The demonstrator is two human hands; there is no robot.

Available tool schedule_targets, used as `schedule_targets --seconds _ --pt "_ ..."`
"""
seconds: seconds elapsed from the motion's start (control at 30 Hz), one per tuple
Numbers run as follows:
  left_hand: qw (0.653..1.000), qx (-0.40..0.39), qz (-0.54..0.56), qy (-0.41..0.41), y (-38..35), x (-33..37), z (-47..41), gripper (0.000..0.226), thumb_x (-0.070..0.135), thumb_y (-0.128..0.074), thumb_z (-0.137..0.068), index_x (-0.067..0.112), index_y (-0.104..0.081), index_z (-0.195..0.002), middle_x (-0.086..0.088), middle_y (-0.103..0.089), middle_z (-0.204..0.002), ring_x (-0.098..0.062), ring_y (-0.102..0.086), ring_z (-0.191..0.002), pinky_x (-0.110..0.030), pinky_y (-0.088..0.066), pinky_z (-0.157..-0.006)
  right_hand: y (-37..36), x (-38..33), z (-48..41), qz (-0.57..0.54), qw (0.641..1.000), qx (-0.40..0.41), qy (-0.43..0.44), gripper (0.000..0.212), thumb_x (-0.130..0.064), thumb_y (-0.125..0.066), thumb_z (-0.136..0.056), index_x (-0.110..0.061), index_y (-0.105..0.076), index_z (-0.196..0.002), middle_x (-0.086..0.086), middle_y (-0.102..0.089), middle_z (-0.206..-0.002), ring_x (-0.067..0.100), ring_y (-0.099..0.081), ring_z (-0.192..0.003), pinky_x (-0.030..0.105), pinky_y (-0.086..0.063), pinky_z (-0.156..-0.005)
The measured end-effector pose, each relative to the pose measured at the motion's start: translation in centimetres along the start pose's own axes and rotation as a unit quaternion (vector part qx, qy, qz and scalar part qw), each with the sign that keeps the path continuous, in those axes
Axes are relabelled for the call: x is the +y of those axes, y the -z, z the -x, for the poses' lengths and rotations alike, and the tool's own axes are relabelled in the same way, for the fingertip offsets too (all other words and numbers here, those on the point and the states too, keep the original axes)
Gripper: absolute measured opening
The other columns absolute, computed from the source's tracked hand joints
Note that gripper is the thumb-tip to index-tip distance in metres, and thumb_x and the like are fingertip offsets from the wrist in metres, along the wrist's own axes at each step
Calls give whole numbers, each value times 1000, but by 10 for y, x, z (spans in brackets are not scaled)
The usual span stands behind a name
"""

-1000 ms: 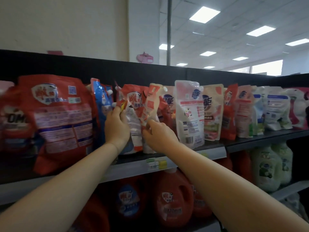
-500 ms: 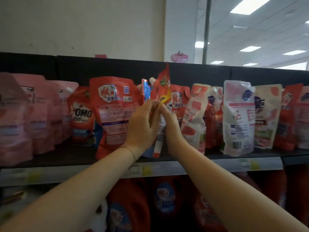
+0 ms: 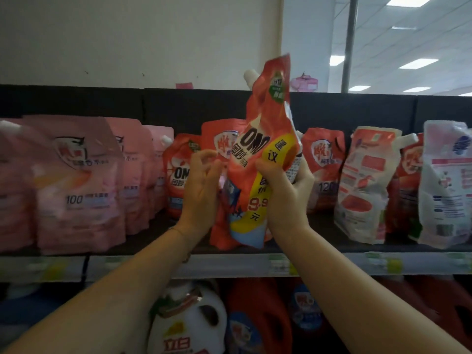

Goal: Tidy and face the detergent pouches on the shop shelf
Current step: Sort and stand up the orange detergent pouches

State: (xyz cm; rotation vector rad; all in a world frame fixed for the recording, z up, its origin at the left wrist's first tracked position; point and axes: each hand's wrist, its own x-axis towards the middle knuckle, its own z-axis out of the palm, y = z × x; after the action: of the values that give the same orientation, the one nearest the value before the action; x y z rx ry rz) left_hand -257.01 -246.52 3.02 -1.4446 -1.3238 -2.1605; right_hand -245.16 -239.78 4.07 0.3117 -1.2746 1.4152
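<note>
A red OMO detergent pouch (image 3: 258, 154) with a yellow price band and a white spout is raised in front of the shelf, tilted to the right. My right hand (image 3: 286, 190) grips its right side at mid-height. Just left of the pouch, my left hand (image 3: 201, 190) is held with loosely curled fingers; I cannot tell if it touches the pouch. Behind stands another red OMO pouch (image 3: 178, 175). Red pouches (image 3: 321, 159) stand to the right.
Pink pouches (image 3: 76, 185) fill the left of the black shelf (image 3: 153, 241). White and red pouches (image 3: 362, 185) and a white pouch (image 3: 444, 185) stand at the right. Detergent bottles (image 3: 258, 318) sit on the shelf below. A price rail (image 3: 229, 264) runs along the front edge.
The OMO pouch has been pulled up and out of the row and turned front-on. The view has shifted left, bringing the pink pouches into sight.
</note>
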Motion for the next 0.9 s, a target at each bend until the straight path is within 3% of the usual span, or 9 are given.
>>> schedule_targets --seconds 0.1,0.23,0.33,0.43,0.53,0.6,0.73,0.8,0.9 --pt "994 -25 83 61 24 -6 -6 44 37 -57 -90 -2 -52 -111 -8 -66 -102 -14 -66 -92 -30 -54 -77 -23 6 -4 -10 999 -45 -12 30 -26 -72 -62 -11 -62 -86 9 -66 -82 30 -66 -79 46 -57 -73" --pt "978 -52 175 104 57 -13 -10 66 61 -67 -66 15 -58 -113 4 -74 -100 -12 -70 -92 -24 -56 -73 -51 33 -15 -62 989 -111 -77 31 -24 -69 -61 -10 -65 -89 8 -70 -84 28 -69 -82 41 -57 -72" --pt "972 -32 176 154 85 -21 -14 88 71 -76 -51 17 -60 -118 -2 -71 -112 -20 -68 -102 -35 -57 -84 -66 63 -26 -92 971 -167 -145 33 -22 -67 -59 -10 -67 -90 12 -69 -86 29 -67 -81 45 -54 -78" --pt "970 -8 138 198 110 -30 -14 70 57 -70 -71 14 -59 -125 -12 -68 -117 -29 -67 -103 -40 -57 -85 -78 100 -26 -33 946 -227 -230 38 -24 -68 -57 -9 -66 -91 15 -66 -88 33 -63 -82 54 -48 -87" --pt "975 57 45 212 128 -44 -11 33 40 -60 -86 18 -68 -108 -5 -75 -95 -22 -72 -86 -30 -57 -69 -81 133 -19 20 935 -229 -271 25 -23 -68 -71 -17 -70 -96 10 -71 -96 28 -67 -89 49 -51 -91" --pt "969 96 -15 226 136 -56 -12 25 42 -60 -88 21 -70 -99 0 -75 -86 -20 -72 -83 -29 -55 -70 -81 145 -17 78 933 -189 -298 33 -32 -67 -82 -23 -65 -114 5 -70 -110 24 -67 -100 46 -51 -95" --pt "947 180 -109 241 130 -78 -23 33 50 -56 -89 21 -62 -103 10 -65 -92 -15 -61 -91 -30 -45 -82 -83 152 -17 257 926 -92 -260 63 -43 -61 -89 -29 -34 -144 -6 -56 -132 19 -54 -121 40 -43 -103" --pt "942 209 -108 240 120 -89 -27 40 48 -56 -90 14 -58 -112 7 -62 -98 -16 -58 -96 -30 -42 -85 -83 152 -13 275 919 -92 -268 76 -35 -66 -88 -28 -21 -149 -5 -51 -135 21 -50 -124 35 -42 -99" --pt "941 221 -109 233 108 -106 -32 55 56 -56 -87 13 -52 -122 2 -62 -112 -22 -58 -108 -40 -44 -97 -79 158 -11 298 911 -95 -269 101 -32 -75 -79 -30 -4 -152 -4 -42 -145 21 -43 -131 43 -39 -107"
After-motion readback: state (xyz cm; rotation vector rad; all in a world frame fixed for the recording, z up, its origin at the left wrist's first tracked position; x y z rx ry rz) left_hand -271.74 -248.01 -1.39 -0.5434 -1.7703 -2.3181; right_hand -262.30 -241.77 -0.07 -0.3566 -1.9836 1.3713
